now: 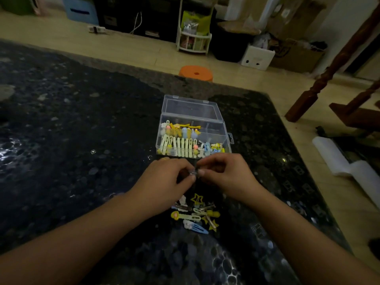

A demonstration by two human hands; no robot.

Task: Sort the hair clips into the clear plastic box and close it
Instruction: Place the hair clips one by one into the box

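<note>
**Box partly full, more clips to go**

The box (193, 136) sits open on the table (61, 120), its lid (191, 109) tipped back. Many clips already lie inside, in rows on the left side. The right part looks nearly bare. Both hands meet just in front of the box. The left hand (164, 179) and right hand (226, 173) pinch one small clip (194, 172) between them. A pile (195, 212) of clips waits near the wrists. I think sorting is about half done. The lid is not yet shut.

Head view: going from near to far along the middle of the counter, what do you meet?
Loose hair clips → both hands, left hand and right hand, pinching a small clip → clear plastic box → its open lid → orange stool.
</note>
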